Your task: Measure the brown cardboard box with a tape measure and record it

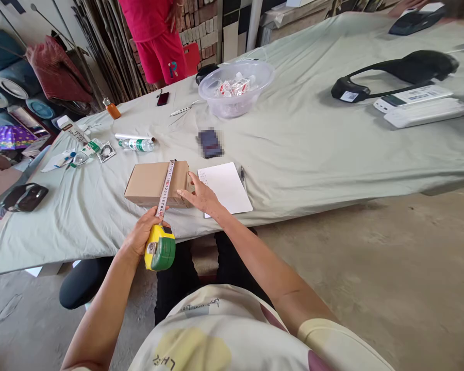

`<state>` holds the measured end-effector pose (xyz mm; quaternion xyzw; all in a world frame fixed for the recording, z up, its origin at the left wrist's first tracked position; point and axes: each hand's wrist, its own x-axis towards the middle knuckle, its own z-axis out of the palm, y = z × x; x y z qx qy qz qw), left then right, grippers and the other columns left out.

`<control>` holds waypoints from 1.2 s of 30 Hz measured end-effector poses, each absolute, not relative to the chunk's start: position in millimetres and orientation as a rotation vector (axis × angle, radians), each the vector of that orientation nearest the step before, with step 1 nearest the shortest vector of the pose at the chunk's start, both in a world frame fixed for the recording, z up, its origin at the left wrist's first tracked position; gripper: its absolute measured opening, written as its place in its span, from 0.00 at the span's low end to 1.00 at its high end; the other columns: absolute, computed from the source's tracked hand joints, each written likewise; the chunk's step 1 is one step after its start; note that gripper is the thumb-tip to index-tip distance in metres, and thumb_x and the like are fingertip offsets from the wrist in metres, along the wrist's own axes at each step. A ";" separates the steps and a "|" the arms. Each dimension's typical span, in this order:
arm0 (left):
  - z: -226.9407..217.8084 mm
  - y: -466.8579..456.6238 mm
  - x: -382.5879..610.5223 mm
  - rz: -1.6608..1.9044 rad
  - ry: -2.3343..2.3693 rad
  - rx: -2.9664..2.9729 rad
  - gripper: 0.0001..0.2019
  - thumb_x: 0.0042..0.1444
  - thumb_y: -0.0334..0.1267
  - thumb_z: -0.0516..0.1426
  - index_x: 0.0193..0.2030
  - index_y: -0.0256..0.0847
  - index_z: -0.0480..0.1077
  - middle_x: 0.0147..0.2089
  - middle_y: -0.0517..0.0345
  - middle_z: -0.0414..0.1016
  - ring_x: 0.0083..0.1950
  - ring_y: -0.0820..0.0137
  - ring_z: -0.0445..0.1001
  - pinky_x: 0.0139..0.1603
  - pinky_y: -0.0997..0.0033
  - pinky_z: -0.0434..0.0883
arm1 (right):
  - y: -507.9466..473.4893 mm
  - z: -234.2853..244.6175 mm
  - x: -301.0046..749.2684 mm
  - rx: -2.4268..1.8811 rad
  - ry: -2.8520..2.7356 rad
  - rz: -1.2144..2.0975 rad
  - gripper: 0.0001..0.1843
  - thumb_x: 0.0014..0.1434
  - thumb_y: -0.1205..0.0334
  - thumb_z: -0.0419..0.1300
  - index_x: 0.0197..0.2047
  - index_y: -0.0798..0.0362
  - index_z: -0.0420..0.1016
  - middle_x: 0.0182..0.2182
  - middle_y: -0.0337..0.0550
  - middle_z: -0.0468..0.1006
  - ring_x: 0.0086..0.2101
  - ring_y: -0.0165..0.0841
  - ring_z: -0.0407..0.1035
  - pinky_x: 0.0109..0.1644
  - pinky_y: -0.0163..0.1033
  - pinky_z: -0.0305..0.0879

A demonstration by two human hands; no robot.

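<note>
Near the pale-green cloth-covered tabletop's (294,159) front edge lies an oblong brown cardboard box (147,178), right hand (201,196) spread at its right end. Left hand (142,231) grips a rounded yellow-and-green tape measure (161,248); measuring seems underway, and reading calls for steadiness.

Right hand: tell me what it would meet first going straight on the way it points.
The right hand would likely meet the cardboard box first, near its right end; it may already be touching.
</note>
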<state>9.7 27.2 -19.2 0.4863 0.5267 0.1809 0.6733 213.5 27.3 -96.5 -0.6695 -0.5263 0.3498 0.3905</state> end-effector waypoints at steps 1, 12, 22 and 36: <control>-20.7 26.7 9.6 0.414 1.171 1.092 0.31 0.47 0.38 0.59 0.60 0.39 0.62 0.24 0.64 0.73 0.19 0.73 0.69 0.19 0.76 0.65 | 27.1 -96.5 213.1 -1.701 -1.335 0.888 0.47 0.58 0.32 0.51 0.72 0.47 0.43 0.63 0.56 0.64 0.51 0.48 0.69 0.53 0.54 0.66; -37.9 19.3 12.3 0.486 1.090 1.037 0.36 0.51 0.37 0.57 0.68 0.38 0.54 0.25 0.62 0.74 0.22 0.70 0.72 0.21 0.75 0.68 | 27.2 -100.7 208.6 -1.723 -1.330 0.866 0.42 0.60 0.34 0.49 0.70 0.48 0.50 0.60 0.55 0.68 0.48 0.46 0.71 0.53 0.55 0.66; -45.2 18.2 8.8 0.531 0.934 1.044 0.41 0.54 0.36 0.56 0.73 0.39 0.43 0.25 0.60 0.76 0.20 0.72 0.71 0.21 0.76 0.67 | 25.9 -100.1 204.6 -1.695 -1.315 0.848 0.39 0.61 0.38 0.51 0.69 0.48 0.53 0.58 0.54 0.70 0.43 0.41 0.74 0.51 0.51 0.67; -76.0 -3.6 -30.7 0.671 0.849 1.106 0.36 0.61 0.40 0.55 0.73 0.40 0.44 0.27 0.59 0.76 0.22 0.73 0.69 0.23 0.76 0.67 | -35.9 -137.3 320.7 -1.976 -1.130 0.373 0.19 0.61 0.62 0.48 0.49 0.52 0.77 0.45 0.47 0.80 0.42 0.38 0.75 0.51 0.46 0.70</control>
